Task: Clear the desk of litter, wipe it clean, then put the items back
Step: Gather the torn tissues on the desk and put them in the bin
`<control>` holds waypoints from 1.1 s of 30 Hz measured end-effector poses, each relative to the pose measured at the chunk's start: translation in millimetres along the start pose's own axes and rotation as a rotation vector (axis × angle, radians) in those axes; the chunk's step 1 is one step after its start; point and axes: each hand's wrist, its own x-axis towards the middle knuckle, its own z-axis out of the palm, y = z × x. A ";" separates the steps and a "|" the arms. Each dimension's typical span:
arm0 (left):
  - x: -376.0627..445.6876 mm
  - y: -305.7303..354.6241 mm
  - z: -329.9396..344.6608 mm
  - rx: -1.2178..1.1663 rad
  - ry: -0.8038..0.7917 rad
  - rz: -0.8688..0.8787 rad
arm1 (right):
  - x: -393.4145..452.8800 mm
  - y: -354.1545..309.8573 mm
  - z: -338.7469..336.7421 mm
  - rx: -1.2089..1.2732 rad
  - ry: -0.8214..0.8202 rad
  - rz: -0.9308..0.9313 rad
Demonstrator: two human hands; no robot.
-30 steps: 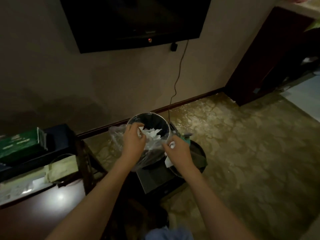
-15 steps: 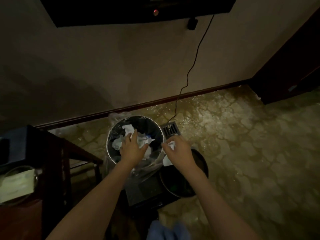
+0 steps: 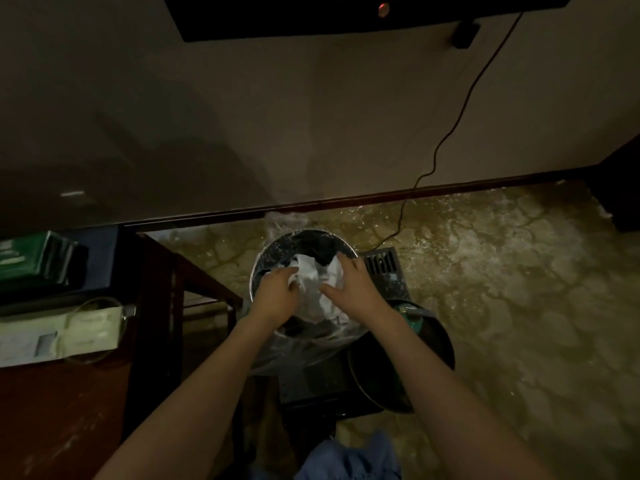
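A round metal bin (image 3: 266, 268) lined with a clear plastic bag stands on the floor beside the desk (image 3: 52, 417). Crumpled white paper (image 3: 310, 278) fills its top. Both hands are over the bin's mouth. My left hand (image 3: 277, 296) curls its fingertips on the paper's left edge. From the right, my right hand (image 3: 358, 289) lies across the paper with fingers fairly straight, pressing it down.
On the dark wooden desk at the left lie a green box (image 3: 31, 258) and a pale carton (image 3: 69, 336). A second dark bin (image 3: 415, 368) stands against the first. A black cable (image 3: 460, 109) hangs down the wall. Blue cloth (image 3: 349, 459) shows at the bottom edge.
The view tipped down and closer to the bin. My right hand moved from the bin's rim to over its mouth, carrying its paper onto the pile; both hands now bear on the litter.
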 end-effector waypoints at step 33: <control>-425.1 -305.3 -162.1 -0.031 0.534 -0.266 | -270.6 -279.1 332.1 -0.321 -0.173 -0.622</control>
